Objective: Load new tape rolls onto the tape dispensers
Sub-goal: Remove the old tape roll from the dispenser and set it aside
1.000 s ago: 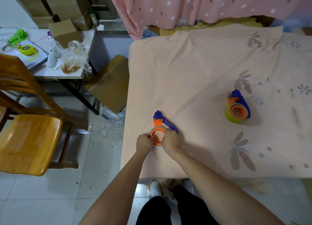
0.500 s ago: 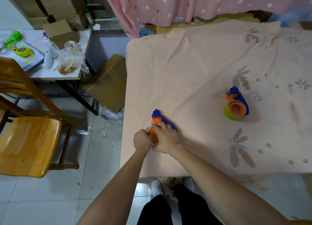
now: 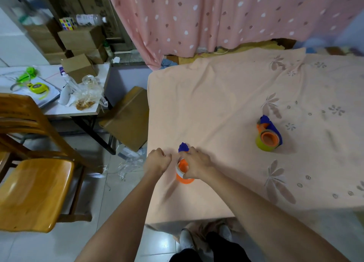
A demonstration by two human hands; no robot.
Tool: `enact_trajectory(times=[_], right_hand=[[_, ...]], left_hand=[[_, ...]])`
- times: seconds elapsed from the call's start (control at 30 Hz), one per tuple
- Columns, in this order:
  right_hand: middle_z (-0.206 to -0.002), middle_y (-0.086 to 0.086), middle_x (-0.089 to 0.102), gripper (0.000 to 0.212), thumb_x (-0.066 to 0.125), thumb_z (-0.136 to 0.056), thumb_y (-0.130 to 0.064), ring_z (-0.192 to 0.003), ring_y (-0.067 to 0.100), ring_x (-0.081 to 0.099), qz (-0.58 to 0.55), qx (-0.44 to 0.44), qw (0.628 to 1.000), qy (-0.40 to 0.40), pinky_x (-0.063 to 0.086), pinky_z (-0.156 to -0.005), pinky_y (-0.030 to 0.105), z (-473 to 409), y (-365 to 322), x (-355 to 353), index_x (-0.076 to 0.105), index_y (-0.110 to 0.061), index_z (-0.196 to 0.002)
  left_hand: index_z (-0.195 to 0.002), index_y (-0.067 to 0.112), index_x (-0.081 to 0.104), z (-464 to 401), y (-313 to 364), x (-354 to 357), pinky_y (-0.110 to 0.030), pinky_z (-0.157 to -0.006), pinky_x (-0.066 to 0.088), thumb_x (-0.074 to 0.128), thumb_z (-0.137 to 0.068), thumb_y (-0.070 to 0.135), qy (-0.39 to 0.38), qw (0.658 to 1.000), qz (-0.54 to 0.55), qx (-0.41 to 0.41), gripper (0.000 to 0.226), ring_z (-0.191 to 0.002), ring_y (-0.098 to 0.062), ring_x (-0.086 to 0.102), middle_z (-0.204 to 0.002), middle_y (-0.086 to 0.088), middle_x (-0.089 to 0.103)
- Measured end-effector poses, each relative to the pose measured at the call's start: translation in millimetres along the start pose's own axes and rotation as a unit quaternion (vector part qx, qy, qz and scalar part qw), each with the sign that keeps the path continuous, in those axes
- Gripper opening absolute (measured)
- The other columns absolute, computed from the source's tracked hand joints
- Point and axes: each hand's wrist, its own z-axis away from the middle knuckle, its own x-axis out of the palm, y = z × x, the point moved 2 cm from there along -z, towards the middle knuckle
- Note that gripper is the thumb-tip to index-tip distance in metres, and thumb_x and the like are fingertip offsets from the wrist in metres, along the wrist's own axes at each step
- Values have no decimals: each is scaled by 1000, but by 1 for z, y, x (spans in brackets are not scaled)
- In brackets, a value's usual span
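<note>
An orange and blue tape dispenser (image 3: 184, 178) stands near the front left edge of the peach-clothed table (image 3: 216, 104). A thin whitish ring sits round its orange hub, and its blue tip (image 3: 183, 147) points away from me. My right hand (image 3: 197, 163) grips the dispenser from above and covers most of it. My left hand (image 3: 157, 161) is a curled fist just left of it, apart from it, with nothing visible inside. A second dispenser (image 3: 267, 137), loaded with a yellow-green roll, lies further right on the cloth.
A wooden chair (image 3: 29, 183) stands at the left on the tiled floor. Behind it is a side table (image 3: 53, 110) with bags and bottles. A cardboard box (image 3: 126, 116) leans by the table's left edge. A pink curtain (image 3: 216, 15) hangs behind.
My left hand has come off the dispenser and pulled a little to the left as a fist. My right hand has moved over the dispenser and now grips it from above.
</note>
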Motion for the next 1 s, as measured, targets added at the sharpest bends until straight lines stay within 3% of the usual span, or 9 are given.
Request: enact_trajectory(times=[0.17,0.33,0.53,0.73,1.0], right_hand=[[-127,5,47,82,75,-66,-44,-114,30,56,-15,24,999,28,45,-84,32,11,9,-39,40,-35,-139],[-130,5,45,86,76,-67,-47,-117,30,56,-25,79,994,69,46,-89,33,27,46,-99,37,-32,-142],[-125,1,45,78,74,-65,-48,-109,27,59,-26,139,980,139,41,-74,30,71,115,-173,45,-28,-135],[-121,0,46,77,72,-63,-55,-109,24,57,-26,222,958,181,39,-72,30,131,195,-224,49,-28,-131],[-124,6,47,76,73,-62,-59,-111,29,56,-78,286,931,214,42,-73,31,238,320,-245,53,-25,-128]], left_hand=[[-115,7,54,-8,33,-26,-34,-77,44,47,-87,31,-2,983,-163,81,38,-110,-30,55,-119,-11,55],[-121,11,53,-10,102,-45,-35,-77,43,49,-87,29,21,951,-261,162,39,-111,-28,54,-119,-9,54],[-120,11,52,8,213,-48,-34,-86,42,50,-86,28,41,912,-310,266,39,-115,-27,52,-121,-8,54],[-120,11,52,48,320,-36,-33,-87,41,52,-84,26,59,881,-329,335,39,-115,-27,52,-121,-8,54],[-122,12,51,142,451,33,-34,-84,41,51,-87,34,47,846,-341,407,41,-113,-28,52,-121,-8,54]])
